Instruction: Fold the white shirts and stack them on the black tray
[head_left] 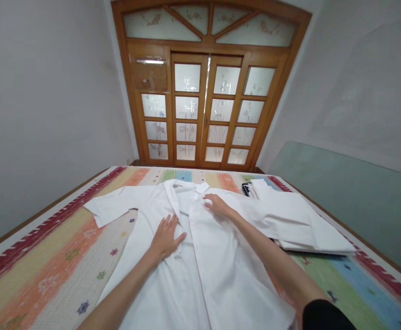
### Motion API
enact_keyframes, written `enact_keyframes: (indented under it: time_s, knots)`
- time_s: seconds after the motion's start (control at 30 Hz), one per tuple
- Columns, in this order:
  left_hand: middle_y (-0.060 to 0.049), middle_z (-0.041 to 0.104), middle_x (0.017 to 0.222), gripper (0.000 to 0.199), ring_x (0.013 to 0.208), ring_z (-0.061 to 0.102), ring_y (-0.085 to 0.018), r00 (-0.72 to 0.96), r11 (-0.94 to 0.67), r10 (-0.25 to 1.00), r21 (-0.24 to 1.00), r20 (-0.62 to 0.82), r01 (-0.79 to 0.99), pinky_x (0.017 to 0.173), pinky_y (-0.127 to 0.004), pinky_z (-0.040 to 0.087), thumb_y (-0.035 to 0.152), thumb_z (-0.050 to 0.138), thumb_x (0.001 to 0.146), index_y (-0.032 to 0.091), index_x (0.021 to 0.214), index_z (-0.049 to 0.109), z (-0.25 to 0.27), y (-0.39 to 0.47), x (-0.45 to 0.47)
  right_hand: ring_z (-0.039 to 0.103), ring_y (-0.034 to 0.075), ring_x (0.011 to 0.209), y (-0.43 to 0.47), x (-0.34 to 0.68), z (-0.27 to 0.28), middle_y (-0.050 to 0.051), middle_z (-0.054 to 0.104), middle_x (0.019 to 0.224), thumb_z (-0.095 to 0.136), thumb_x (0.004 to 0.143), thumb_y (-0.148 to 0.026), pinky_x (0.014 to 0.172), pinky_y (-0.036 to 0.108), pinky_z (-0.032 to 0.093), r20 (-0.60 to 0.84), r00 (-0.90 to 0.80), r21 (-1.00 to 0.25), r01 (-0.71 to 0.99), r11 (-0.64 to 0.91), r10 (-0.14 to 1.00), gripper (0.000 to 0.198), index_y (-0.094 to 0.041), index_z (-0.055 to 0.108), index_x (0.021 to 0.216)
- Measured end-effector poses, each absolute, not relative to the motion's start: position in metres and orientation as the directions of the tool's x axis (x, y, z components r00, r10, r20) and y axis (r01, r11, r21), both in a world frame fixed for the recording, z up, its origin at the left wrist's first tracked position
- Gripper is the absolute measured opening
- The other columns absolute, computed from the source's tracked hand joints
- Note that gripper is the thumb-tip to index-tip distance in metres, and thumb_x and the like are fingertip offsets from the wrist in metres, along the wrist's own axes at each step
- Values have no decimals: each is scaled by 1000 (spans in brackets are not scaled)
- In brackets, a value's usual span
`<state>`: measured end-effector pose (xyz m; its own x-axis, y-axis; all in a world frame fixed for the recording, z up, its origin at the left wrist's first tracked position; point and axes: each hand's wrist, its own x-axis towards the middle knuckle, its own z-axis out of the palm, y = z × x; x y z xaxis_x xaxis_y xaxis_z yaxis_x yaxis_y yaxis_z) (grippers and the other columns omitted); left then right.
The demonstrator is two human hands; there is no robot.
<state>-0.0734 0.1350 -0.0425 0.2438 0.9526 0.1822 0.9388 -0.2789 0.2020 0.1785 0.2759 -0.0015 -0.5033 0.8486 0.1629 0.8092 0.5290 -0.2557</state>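
Note:
A white short-sleeved shirt (217, 256) lies spread with its front open, collar toward the far side. My left hand (166, 236) rests flat on its left front panel, fingers together and thumb held apart. Near the collar, my right hand (217, 205) touches the right front panel with slightly bent fingers, and a gap shows between thumb and forefinger. The shirt's left sleeve (113, 206) is stretched out sideways. Its right sleeve reaches over a stack of folded white clothes (324, 229). The shirt's hem runs out of view at the bottom.
Beneath everything is a striped, patterned cloth (66, 256) with dark red borders. Something dark (246, 189) shows at the far edge of the stack. A pale green panel (345, 183) stands along the right wall. Wooden doors with glass panes (186, 107) stand beyond the far edge.

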Motion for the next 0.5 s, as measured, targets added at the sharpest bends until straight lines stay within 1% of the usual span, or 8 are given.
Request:
enact_keyframes:
  time_s: [0.07, 0.2, 0.3, 0.4, 0.5]
  knots:
    - [-13, 35, 151, 72, 143, 23, -29, 262, -293, 950, 194, 169, 936, 116, -48, 20, 60, 34, 89, 12, 142, 38, -43, 130, -73, 50, 25, 125, 288, 164, -7, 14, 53, 136, 53, 87, -23, 104, 36, 37, 115, -520, -236, 813, 532, 846, 40, -14, 59, 125]
    - [-12, 32, 152, 75, 143, 21, -28, 290, -316, 945, 190, 153, 929, 117, -47, 19, 62, 36, 88, 13, 144, 36, -42, 120, -74, 47, 28, 128, 308, 147, -19, 19, 45, 142, 49, 90, -28, 106, 38, 35, 25, -520, -185, 837, 515, 854, 46, -10, 55, 131]
    - [-10, 32, 153, 73, 143, 21, -28, 296, -325, 941, 195, 163, 925, 117, -48, 18, 62, 35, 88, 15, 145, 36, -42, 116, -75, 37, 30, 136, 317, 143, -28, 22, 37, 146, 40, 94, -30, 110, 43, 29, -7, -474, -142, 872, 468, 881, 52, -6, 45, 139]
    - [-10, 33, 152, 71, 143, 22, -28, 297, -333, 937, 213, 182, 919, 116, -49, 19, 61, 37, 88, 17, 145, 37, -43, 116, -75, 22, 30, 142, 318, 143, -36, 20, 25, 153, 30, 97, -34, 112, 47, 23, -16, -420, -108, 903, 416, 907, 57, -5, 31, 146]
    - [-10, 33, 152, 70, 143, 22, -28, 296, -334, 937, 227, 187, 915, 116, -50, 20, 59, 39, 88, 18, 145, 36, -43, 117, -74, 17, 30, 143, 316, 143, -40, 15, 19, 156, 23, 99, -39, 113, 47, 20, -6, -347, -99, 934, 344, 938, 58, -10, 25, 149]
